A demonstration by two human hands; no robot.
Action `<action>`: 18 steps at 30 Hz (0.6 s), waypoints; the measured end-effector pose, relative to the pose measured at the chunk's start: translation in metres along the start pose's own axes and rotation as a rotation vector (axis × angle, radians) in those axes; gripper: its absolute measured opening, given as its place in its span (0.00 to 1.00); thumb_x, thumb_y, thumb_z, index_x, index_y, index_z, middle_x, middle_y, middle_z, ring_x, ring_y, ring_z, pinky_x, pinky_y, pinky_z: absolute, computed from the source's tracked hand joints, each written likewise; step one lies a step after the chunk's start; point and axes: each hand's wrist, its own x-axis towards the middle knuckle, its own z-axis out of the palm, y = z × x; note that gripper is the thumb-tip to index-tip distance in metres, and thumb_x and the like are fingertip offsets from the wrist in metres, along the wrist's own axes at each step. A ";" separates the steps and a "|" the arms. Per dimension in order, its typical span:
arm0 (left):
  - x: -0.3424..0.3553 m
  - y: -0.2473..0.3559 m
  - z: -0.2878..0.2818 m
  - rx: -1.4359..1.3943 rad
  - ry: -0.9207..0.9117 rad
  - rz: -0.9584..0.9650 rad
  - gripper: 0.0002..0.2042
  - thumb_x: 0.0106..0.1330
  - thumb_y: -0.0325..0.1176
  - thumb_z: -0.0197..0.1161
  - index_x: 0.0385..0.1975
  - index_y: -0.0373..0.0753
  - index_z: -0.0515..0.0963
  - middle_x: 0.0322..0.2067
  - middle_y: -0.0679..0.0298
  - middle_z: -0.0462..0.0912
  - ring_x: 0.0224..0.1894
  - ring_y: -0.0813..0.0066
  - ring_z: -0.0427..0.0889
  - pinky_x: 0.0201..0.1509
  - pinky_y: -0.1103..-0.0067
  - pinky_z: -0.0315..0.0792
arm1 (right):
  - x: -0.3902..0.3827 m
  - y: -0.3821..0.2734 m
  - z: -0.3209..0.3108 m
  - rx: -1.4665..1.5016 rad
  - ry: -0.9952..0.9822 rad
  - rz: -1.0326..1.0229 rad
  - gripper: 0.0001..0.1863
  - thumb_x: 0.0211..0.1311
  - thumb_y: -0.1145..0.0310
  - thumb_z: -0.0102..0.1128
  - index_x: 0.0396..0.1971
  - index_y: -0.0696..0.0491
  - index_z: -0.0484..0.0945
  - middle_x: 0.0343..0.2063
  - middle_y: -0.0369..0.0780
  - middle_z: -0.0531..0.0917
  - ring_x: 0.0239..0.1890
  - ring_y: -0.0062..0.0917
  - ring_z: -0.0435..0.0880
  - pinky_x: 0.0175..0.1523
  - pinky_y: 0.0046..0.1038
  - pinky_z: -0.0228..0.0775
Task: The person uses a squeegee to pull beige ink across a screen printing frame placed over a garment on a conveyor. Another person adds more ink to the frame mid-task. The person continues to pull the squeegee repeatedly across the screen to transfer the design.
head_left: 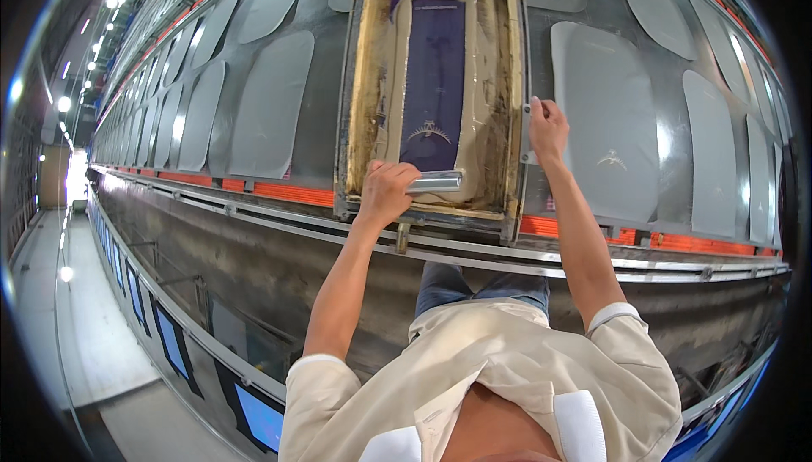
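A screen-printing frame (517, 56) lies on the long table in front of me. Its mesh window (436, 64) is dark purple, bordered by beige tape, with a pale crest-like design near the lower end. My left hand (389, 191) is closed around one end of a silver metal bar, which looks like a squeegee (438, 181), at the near end of the mesh. At the frame's right side, my right hand (548, 129) has its fingers curled against the outer edge. The fingertips there are partly hidden.
Grey rounded panels (271, 107) lie in rows along the table on both sides. The panel (605, 123) right of the frame bears a light crest print. A metal rail (279, 215) and orange strip (292, 195) run along the near edge. Blue screens (258, 418) line the aisle behind.
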 end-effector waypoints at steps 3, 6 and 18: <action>-0.023 -0.003 -0.001 0.000 -0.019 0.011 0.16 0.43 0.22 0.70 0.35 0.44 0.84 0.37 0.69 0.87 0.40 0.68 0.84 0.49 0.71 0.67 | 0.003 -0.001 0.010 -0.039 -0.003 0.014 0.20 0.67 0.55 0.59 0.38 0.60 0.83 0.32 0.48 0.85 0.34 0.37 0.82 0.46 0.34 0.72; -0.047 -0.014 0.003 -0.010 -0.050 0.043 0.19 0.39 0.23 0.70 0.36 0.45 0.83 0.40 0.71 0.86 0.41 0.70 0.82 0.50 0.71 0.67 | 0.003 -0.002 0.026 -0.074 0.005 0.054 0.20 0.67 0.55 0.58 0.38 0.60 0.83 0.31 0.48 0.85 0.34 0.38 0.82 0.46 0.34 0.72; 0.062 -0.098 0.025 0.042 0.070 0.091 0.13 0.50 0.19 0.61 0.34 0.42 0.82 0.39 0.68 0.85 0.38 0.68 0.80 0.50 0.70 0.65 | 0.021 -0.030 0.032 -0.623 -0.183 0.132 0.19 0.66 0.53 0.60 0.43 0.53 0.83 0.40 0.47 0.86 0.43 0.47 0.82 0.49 0.42 0.72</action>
